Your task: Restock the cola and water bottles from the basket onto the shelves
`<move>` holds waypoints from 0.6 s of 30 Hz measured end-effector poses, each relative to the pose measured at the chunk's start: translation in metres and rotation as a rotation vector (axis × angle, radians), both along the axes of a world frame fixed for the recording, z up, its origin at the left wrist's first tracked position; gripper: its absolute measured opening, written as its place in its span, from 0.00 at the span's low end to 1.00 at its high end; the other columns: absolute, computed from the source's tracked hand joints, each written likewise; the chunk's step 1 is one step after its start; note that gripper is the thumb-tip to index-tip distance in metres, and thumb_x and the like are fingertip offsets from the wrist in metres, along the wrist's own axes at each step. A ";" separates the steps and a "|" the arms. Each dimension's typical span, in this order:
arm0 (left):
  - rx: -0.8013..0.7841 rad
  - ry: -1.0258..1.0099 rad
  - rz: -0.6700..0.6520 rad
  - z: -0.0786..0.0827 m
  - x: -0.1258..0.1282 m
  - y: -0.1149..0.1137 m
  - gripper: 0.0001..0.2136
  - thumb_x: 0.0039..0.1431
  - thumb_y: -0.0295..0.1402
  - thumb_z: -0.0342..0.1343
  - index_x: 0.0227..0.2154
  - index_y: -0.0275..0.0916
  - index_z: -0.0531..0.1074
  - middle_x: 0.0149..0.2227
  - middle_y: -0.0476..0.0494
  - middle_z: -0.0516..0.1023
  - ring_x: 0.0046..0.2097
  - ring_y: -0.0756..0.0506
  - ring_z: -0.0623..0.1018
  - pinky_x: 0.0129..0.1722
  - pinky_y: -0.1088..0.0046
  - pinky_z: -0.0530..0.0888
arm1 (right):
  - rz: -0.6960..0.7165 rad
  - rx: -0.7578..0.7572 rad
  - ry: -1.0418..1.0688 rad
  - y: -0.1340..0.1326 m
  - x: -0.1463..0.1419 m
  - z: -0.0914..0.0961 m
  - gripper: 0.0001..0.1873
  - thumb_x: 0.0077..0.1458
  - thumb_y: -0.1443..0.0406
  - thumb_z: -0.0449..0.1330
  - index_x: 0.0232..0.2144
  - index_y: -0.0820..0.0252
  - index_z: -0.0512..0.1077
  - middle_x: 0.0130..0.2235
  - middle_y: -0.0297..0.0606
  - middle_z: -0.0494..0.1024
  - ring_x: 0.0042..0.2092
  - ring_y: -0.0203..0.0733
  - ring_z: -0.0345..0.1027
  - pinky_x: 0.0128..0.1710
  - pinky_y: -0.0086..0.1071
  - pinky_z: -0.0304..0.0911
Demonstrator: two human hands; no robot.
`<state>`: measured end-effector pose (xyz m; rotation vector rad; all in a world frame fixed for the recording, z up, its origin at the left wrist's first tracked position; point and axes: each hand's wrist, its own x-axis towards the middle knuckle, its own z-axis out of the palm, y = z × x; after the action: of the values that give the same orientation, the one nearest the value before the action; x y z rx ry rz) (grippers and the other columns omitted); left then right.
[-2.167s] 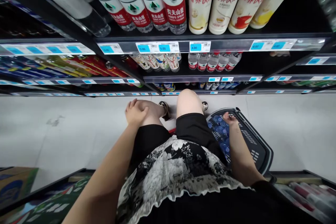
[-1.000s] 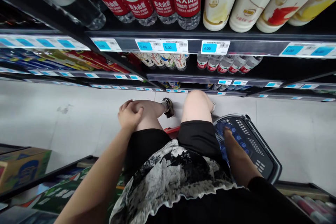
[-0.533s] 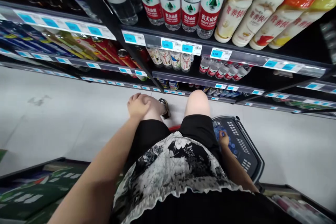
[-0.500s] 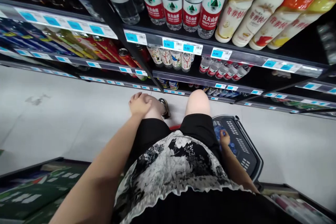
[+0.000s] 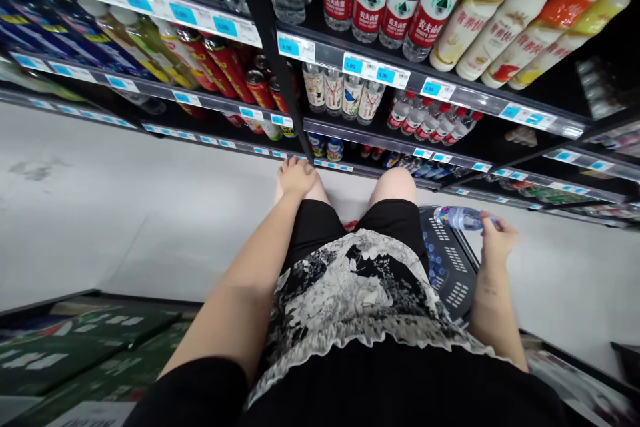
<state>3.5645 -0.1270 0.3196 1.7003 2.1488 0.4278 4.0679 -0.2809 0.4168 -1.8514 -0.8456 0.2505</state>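
My right hand [image 5: 496, 239] is closed round the cap end of a clear plastic water bottle [image 5: 463, 218]. The bottle lies almost level in the air, its base pointing left, over the far edge of a dark plastic shopping basket [image 5: 456, 267]. Inside the basket several bottles with blue caps [image 5: 435, 261] can be seen, partly hidden by my thigh. On my left knee rests my left hand [image 5: 296, 177], fingers lying flat and nothing in it.
Shelves of drinks rise in front of my knees, with red-labelled water bottles [image 5: 370, 7], milk drink bottles [image 5: 483, 20] and red cans [image 5: 259, 88]. A shelf edge with price tags [image 5: 370, 71] juts forward. Green cartons [image 5: 75, 347] stand behind on the left.
My right hand has come up out of the basket and moved right, bringing the water bottle with it. My left hand stays on the knee. The view has shifted left.
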 end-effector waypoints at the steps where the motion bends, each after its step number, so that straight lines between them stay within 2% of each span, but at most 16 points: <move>1: 0.003 -0.026 0.014 0.001 -0.002 0.000 0.24 0.61 0.40 0.51 0.57 0.40 0.75 0.67 0.37 0.67 0.68 0.31 0.60 0.66 0.49 0.60 | 0.014 0.056 0.000 -0.002 -0.007 0.016 0.21 0.40 0.58 0.68 0.36 0.67 0.83 0.19 0.30 0.67 0.22 0.34 0.54 0.21 0.27 0.49; 3: 0.003 -0.072 0.047 0.002 -0.007 0.000 0.22 0.61 0.40 0.51 0.55 0.40 0.77 0.66 0.38 0.69 0.67 0.31 0.62 0.65 0.48 0.62 | 0.021 0.167 -0.003 -0.007 -0.021 0.045 0.17 0.40 0.60 0.69 0.33 0.65 0.82 0.19 0.30 0.68 0.22 0.32 0.53 0.20 0.26 0.48; 5: 0.007 -0.101 0.069 0.003 -0.012 -0.001 0.22 0.61 0.40 0.51 0.54 0.40 0.78 0.64 0.39 0.71 0.65 0.31 0.64 0.64 0.48 0.63 | 0.043 0.290 0.005 -0.010 -0.035 0.069 0.12 0.39 0.62 0.69 0.29 0.63 0.82 0.22 0.32 0.72 0.23 0.33 0.58 0.22 0.26 0.52; 7: 0.019 -0.111 0.078 0.003 -0.018 -0.002 0.21 0.61 0.40 0.52 0.53 0.40 0.79 0.63 0.39 0.72 0.65 0.31 0.65 0.65 0.49 0.63 | 0.111 0.389 0.022 -0.013 -0.046 0.088 0.09 0.37 0.65 0.68 0.26 0.62 0.81 0.25 0.34 0.76 0.27 0.35 0.64 0.27 0.28 0.59; 9: 0.025 -0.122 0.090 0.001 -0.023 -0.005 0.22 0.61 0.40 0.53 0.54 0.40 0.78 0.64 0.39 0.71 0.65 0.31 0.65 0.65 0.49 0.63 | 0.221 0.419 0.050 -0.014 -0.056 0.100 0.06 0.37 0.66 0.68 0.24 0.61 0.80 0.25 0.35 0.77 0.28 0.37 0.67 0.29 0.29 0.61; 11: 0.025 -0.142 0.102 -0.001 -0.029 -0.007 0.22 0.61 0.41 0.53 0.54 0.41 0.78 0.64 0.40 0.71 0.65 0.31 0.65 0.65 0.50 0.63 | 0.338 0.382 0.065 -0.014 -0.064 0.107 0.05 0.38 0.64 0.68 0.23 0.59 0.80 0.25 0.35 0.76 0.27 0.37 0.66 0.28 0.29 0.61; 13: 0.025 -0.160 0.108 -0.002 -0.033 -0.008 0.21 0.62 0.41 0.52 0.54 0.43 0.78 0.65 0.41 0.70 0.66 0.32 0.64 0.66 0.51 0.63 | 0.468 0.281 0.056 -0.012 -0.073 0.109 0.06 0.38 0.63 0.69 0.23 0.59 0.80 0.25 0.36 0.77 0.26 0.37 0.65 0.26 0.29 0.59; 16: 0.027 -0.160 0.122 -0.004 -0.038 -0.008 0.21 0.62 0.41 0.52 0.55 0.43 0.78 0.66 0.41 0.69 0.66 0.32 0.64 0.66 0.51 0.62 | 0.667 0.099 0.011 -0.008 -0.087 0.104 0.08 0.38 0.61 0.71 0.24 0.59 0.81 0.26 0.37 0.78 0.26 0.38 0.66 0.24 0.29 0.58; 18: 0.022 -0.155 0.133 -0.004 -0.039 -0.008 0.22 0.62 0.41 0.52 0.55 0.42 0.78 0.66 0.40 0.69 0.66 0.32 0.65 0.66 0.50 0.63 | 0.745 0.006 -0.021 -0.004 -0.094 0.097 0.09 0.40 0.60 0.71 0.24 0.59 0.81 0.26 0.38 0.78 0.26 0.39 0.66 0.24 0.29 0.58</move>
<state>3.5257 -0.1351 0.3161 1.4876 2.1571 0.6018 3.9735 -0.2852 0.5141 -1.4630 -1.5247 0.6875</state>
